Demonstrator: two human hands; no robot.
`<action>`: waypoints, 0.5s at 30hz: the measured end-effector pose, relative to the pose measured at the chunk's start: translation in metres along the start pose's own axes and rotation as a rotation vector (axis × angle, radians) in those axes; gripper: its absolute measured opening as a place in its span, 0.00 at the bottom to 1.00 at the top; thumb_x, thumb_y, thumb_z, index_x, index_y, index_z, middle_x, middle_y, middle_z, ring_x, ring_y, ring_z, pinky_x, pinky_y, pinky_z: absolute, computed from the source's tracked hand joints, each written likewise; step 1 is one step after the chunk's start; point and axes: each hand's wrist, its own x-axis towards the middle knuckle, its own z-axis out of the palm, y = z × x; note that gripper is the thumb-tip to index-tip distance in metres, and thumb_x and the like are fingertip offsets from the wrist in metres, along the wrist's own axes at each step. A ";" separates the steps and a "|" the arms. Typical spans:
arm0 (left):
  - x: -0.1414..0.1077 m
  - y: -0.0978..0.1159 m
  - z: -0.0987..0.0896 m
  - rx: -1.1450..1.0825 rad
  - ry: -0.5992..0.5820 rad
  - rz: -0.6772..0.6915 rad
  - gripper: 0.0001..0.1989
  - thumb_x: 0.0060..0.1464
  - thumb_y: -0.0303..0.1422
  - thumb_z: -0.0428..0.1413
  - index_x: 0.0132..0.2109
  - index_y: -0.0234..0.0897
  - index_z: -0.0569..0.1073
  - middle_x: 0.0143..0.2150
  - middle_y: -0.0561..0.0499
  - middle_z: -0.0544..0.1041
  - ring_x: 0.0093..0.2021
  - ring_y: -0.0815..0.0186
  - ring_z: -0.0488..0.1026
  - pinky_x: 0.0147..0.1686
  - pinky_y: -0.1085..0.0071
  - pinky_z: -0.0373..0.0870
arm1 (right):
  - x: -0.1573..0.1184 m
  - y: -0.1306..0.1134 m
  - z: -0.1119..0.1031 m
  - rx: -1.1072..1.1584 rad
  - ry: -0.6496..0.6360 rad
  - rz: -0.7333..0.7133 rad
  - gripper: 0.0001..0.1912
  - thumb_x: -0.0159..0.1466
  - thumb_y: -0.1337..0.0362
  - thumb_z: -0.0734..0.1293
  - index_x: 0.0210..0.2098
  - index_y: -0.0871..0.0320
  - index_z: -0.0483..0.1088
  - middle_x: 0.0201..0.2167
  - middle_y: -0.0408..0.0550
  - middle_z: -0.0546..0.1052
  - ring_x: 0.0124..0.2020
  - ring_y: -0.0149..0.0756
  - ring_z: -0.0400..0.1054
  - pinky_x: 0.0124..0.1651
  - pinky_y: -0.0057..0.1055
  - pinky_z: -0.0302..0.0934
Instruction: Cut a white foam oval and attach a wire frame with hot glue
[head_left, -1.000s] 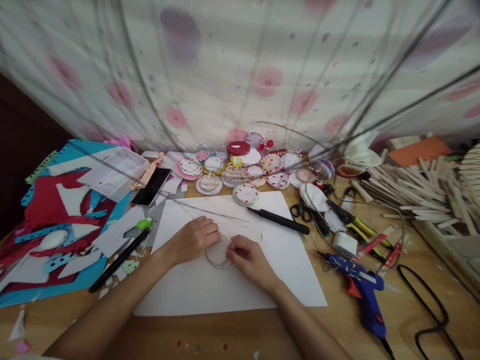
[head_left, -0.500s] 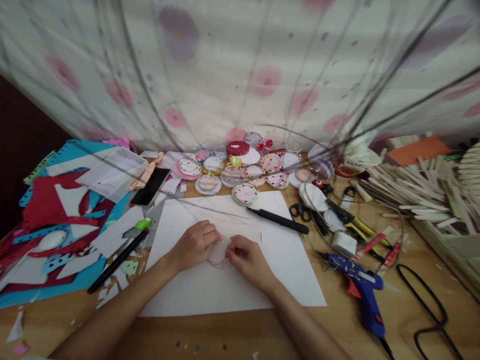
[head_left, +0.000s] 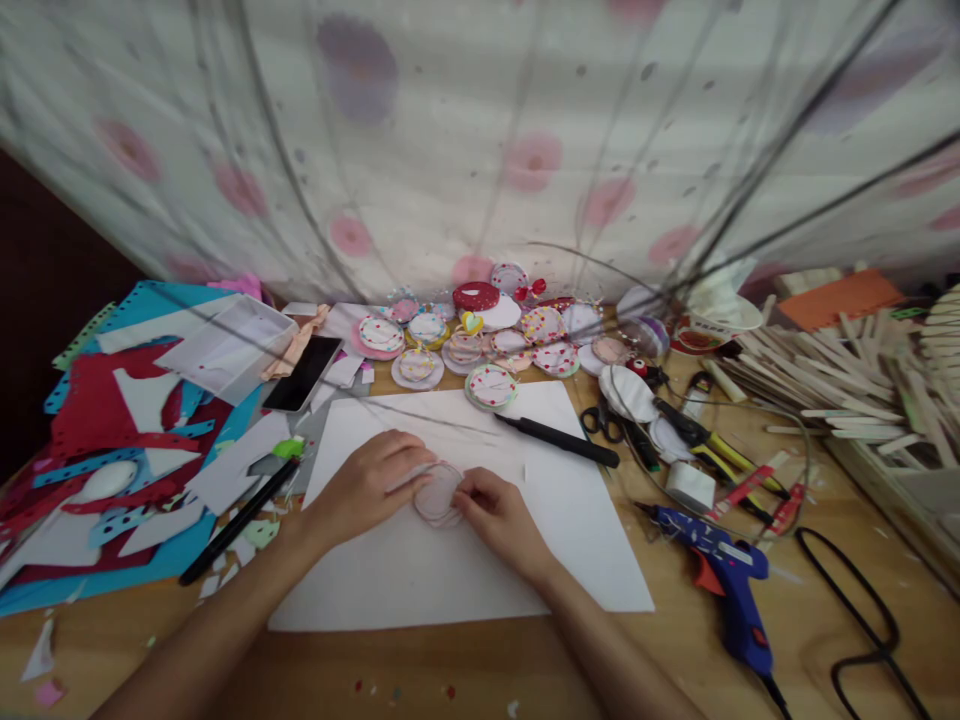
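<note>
A small pale round piece with a thin ring around its edge lies over a large white sheet of paper. My right hand pinches its right edge between thumb and fingertips. My left hand is at its upper left, fingers stretched and thumb apart from them; the fingertips reach the rim, and I cannot tell how firmly they touch. A black pen-like tool rests across the sheet's upper right. Just beyond the sheet, a round decoration with red dots and a green edge overlaps its far edge.
Several similar round decorations crowd the back. To the left are coloured scraps, a phone, a clear box and a black pen. On the right lie a blue glue gun, pliers, scissors and wooden sticks.
My left hand has loosened its pinch on the round piece's left side, its fingers spreading and shifting slightly left. The right hand keeps nearly the same place at the right edge.
</note>
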 end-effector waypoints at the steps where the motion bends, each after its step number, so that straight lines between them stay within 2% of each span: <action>1: 0.000 0.005 0.001 0.038 -0.017 0.032 0.10 0.60 0.32 0.50 0.46 0.38 0.72 0.43 0.46 0.73 0.44 0.64 0.69 0.46 0.65 0.67 | 0.000 0.000 0.000 -0.003 0.000 -0.004 0.05 0.57 0.67 0.62 0.25 0.57 0.65 0.25 0.42 0.67 0.28 0.31 0.61 0.32 0.27 0.57; 6: 0.004 0.014 0.005 0.195 -0.030 0.111 0.11 0.61 0.31 0.48 0.35 0.35 0.73 0.34 0.48 0.74 0.36 0.65 0.68 0.38 0.65 0.66 | -0.001 -0.002 0.000 -0.022 0.007 -0.015 0.05 0.57 0.68 0.62 0.24 0.57 0.66 0.24 0.42 0.67 0.28 0.32 0.61 0.32 0.27 0.57; 11: 0.005 0.009 0.004 0.210 -0.035 0.133 0.10 0.61 0.29 0.47 0.36 0.34 0.71 0.35 0.47 0.74 0.36 0.65 0.68 0.39 0.65 0.64 | 0.000 0.001 0.001 -0.026 0.009 -0.026 0.05 0.57 0.68 0.62 0.24 0.57 0.65 0.25 0.42 0.68 0.29 0.32 0.61 0.33 0.28 0.57; 15: 0.005 0.009 0.004 0.221 -0.041 0.094 0.09 0.61 0.28 0.46 0.35 0.35 0.70 0.34 0.48 0.73 0.35 0.64 0.67 0.38 0.65 0.63 | -0.001 0.005 0.002 -0.014 0.007 -0.037 0.05 0.58 0.67 0.62 0.25 0.57 0.65 0.25 0.42 0.67 0.28 0.32 0.61 0.32 0.27 0.56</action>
